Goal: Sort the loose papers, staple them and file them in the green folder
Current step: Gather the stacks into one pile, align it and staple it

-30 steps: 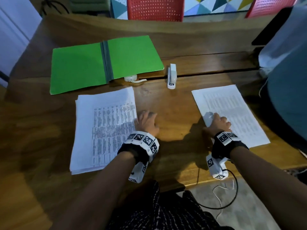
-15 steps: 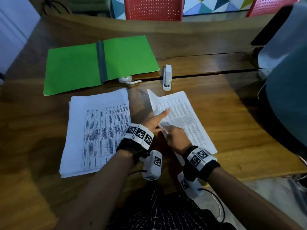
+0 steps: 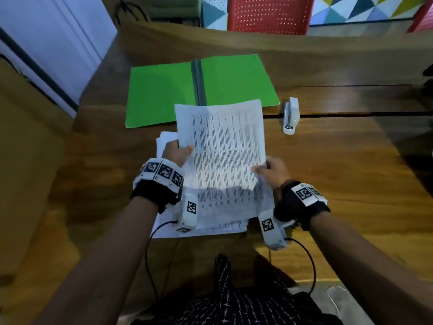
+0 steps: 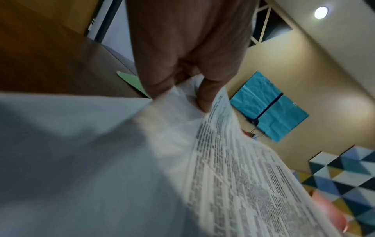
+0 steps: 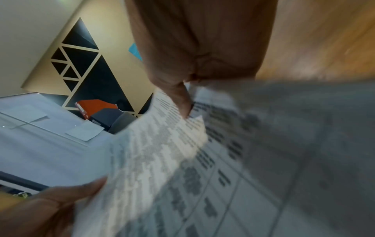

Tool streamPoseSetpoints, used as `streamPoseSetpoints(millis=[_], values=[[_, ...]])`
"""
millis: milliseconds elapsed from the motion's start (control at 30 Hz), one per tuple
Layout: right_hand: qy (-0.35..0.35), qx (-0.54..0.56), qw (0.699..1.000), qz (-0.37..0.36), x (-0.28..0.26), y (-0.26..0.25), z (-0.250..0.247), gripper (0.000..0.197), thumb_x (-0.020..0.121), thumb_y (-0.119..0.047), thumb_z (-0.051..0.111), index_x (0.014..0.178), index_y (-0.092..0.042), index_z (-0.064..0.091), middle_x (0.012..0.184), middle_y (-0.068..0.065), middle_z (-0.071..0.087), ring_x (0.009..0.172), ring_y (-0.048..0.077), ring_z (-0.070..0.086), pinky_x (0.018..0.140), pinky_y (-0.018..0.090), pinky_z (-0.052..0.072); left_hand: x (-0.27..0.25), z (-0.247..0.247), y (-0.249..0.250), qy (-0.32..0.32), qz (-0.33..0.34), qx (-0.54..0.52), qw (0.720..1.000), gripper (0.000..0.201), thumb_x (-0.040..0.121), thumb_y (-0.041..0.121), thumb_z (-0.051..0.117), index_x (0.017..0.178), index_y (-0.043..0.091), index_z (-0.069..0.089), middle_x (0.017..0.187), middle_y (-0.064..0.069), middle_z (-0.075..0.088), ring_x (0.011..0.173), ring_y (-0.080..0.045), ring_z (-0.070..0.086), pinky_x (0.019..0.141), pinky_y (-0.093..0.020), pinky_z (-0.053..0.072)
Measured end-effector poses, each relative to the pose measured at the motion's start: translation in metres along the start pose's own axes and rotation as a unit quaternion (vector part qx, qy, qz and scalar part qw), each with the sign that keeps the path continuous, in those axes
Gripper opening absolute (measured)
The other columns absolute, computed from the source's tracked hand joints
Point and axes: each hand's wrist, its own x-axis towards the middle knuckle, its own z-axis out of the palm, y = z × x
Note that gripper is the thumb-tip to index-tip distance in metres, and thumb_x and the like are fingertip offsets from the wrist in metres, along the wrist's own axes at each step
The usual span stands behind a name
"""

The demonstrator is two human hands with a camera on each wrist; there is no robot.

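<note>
Both hands hold up a printed sheet (image 3: 222, 146) above the paper stack (image 3: 210, 221) lying on the wooden desk. My left hand (image 3: 178, 152) pinches the sheet's left edge (image 4: 213, 128) between thumb and fingers. At the lower right edge (image 5: 162, 136) my right hand (image 3: 269, 171) pinches it too. The green folder (image 3: 164, 95) lies open flat just beyond the sheet. A white stapler (image 3: 291, 116) rests to the folder's right.
The wooden desk (image 3: 339, 172) runs right of the stack, with a seam across it near the stapler. A red chair (image 3: 269, 15) stands behind the desk's raised back edge. Camera cables (image 3: 307, 261) hang from my wrists near the front edge.
The sheet from the right side was slid left, then lifted by both hands over the stack. The view has shifted so the stack and folder sit centred.
</note>
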Motion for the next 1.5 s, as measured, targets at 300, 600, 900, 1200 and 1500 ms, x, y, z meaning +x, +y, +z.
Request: streamPoseSetpoints(millis=[300, 600, 900, 1200, 1500], values=[[0.038, -0.177, 0.983, 0.026, -0.015, -0.020, 0.081, 0.022, 0.092, -0.019, 0.049, 0.099, 0.000, 0.058, 0.133, 0.021, 0.041, 0.126, 0.037, 0.036, 0.108, 0.046, 0.034, 0.019, -0.035, -0.063, 0.004, -0.086, 0.109, 0.990, 0.056, 0.073, 0.011, 0.059, 0.129, 0.010, 0.050, 0.133, -0.023, 0.048, 0.118, -0.039, 0.052, 0.102, -0.041, 0.045], [0.029, 0.014, 0.997, 0.066, -0.024, -0.039, 0.082, 0.044, 0.090, -0.001, 0.049, 0.132, -0.001, 0.035, 0.129, 0.019, 0.052, 0.110, 0.030, 0.054, 0.085, 0.028, 0.045, 0.005, -0.029, -0.057, -0.014, -0.129, -0.002, 0.992, 0.025, 0.095, -0.003, 0.038, 0.072, -0.003, 0.047, 0.080, -0.015, 0.050, 0.081, -0.028, 0.047, 0.078, -0.029, 0.031], [0.284, 0.145, 0.913, -0.256, -0.064, -0.105, 0.024, 0.034, 0.088, 0.002, 0.049, 0.121, -0.001, 0.043, 0.096, 0.002, 0.053, 0.079, 0.003, 0.049, 0.067, 0.006, 0.040, -0.037, -0.055, 0.039, 0.031, 0.151, -0.261, 0.953, 0.021, 0.076, 0.018, 0.043, 0.087, 0.035, 0.047, 0.084, 0.012, 0.053, 0.087, -0.015, 0.059, 0.074, -0.023, 0.045], [0.299, 0.265, 0.860, -0.319, -0.091, -0.094, 0.005, 0.059, 0.077, 0.020, 0.046, 0.118, -0.016, 0.023, 0.114, 0.001, 0.043, 0.087, -0.013, 0.056, 0.066, -0.001, 0.045, -0.070, -0.047, 0.048, 0.066, 0.268, -0.360, 0.891, 0.036, 0.062, 0.001, 0.043, 0.090, 0.025, 0.041, 0.081, 0.006, 0.048, 0.067, 0.003, 0.054, 0.050, -0.008, 0.043], [0.355, -0.037, 0.841, -0.406, -0.086, -0.107, -0.013, 0.051, 0.073, -0.005, 0.038, 0.119, -0.006, 0.059, 0.118, 0.027, 0.047, 0.104, 0.019, 0.050, 0.081, 0.027, 0.049, -0.067, -0.061, 0.051, 0.191, 0.440, -0.023, 0.877, 0.033, 0.092, 0.017, 0.048, 0.119, 0.007, 0.063, 0.094, -0.003, 0.044, 0.082, 0.009, 0.037, 0.079, 0.011, 0.028]])
